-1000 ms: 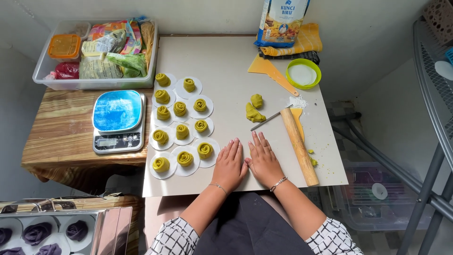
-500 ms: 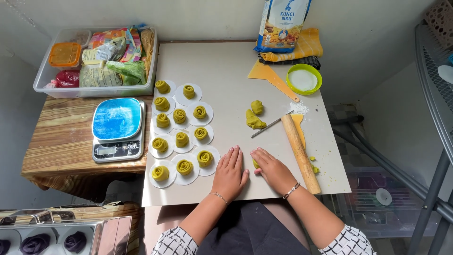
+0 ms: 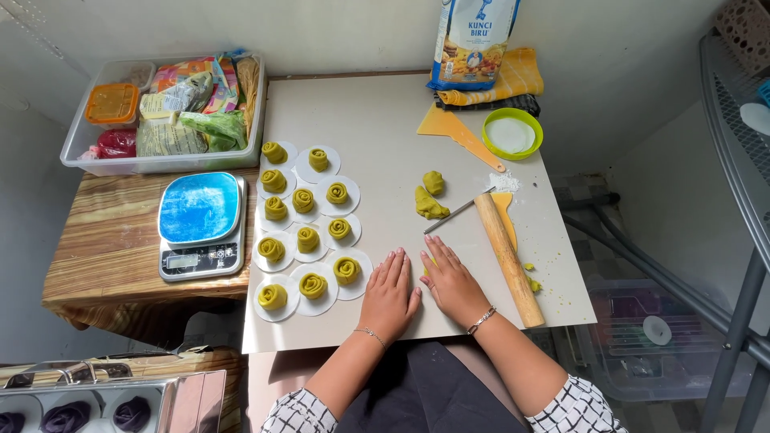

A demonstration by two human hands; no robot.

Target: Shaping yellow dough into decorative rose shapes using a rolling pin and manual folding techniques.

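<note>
My left hand (image 3: 389, 293) lies flat, palm down, on the white work board (image 3: 377, 136), beside the nearest rolled green dough piece (image 3: 347, 270). My right hand (image 3: 451, 282) also presses flat on the board, fingers together, with a bit of green dough showing at its fingertips. Several rose-shaped green dough rolls (image 3: 305, 200) sit on round white papers to the left. Two lumps of green dough (image 3: 429, 200) lie ahead of my right hand. A wooden rolling pin (image 3: 508, 256) and a thin knife (image 3: 453, 215) rest just right of it.
A blue-topped kitchen scale (image 3: 200, 222) stands on the wooden table at left. A clear bin of packets (image 3: 164, 112) sits behind it. A flour bag (image 3: 473, 40), yellow cloth, orange scraper (image 3: 453, 128) and green-rimmed bowl (image 3: 512, 134) are at the back. A metal tray with purple rolls (image 3: 96, 413) is at bottom left.
Both hands stay flat on the board; the right hand slid slightly back and forth over the dough under it. The view shifted a little.
</note>
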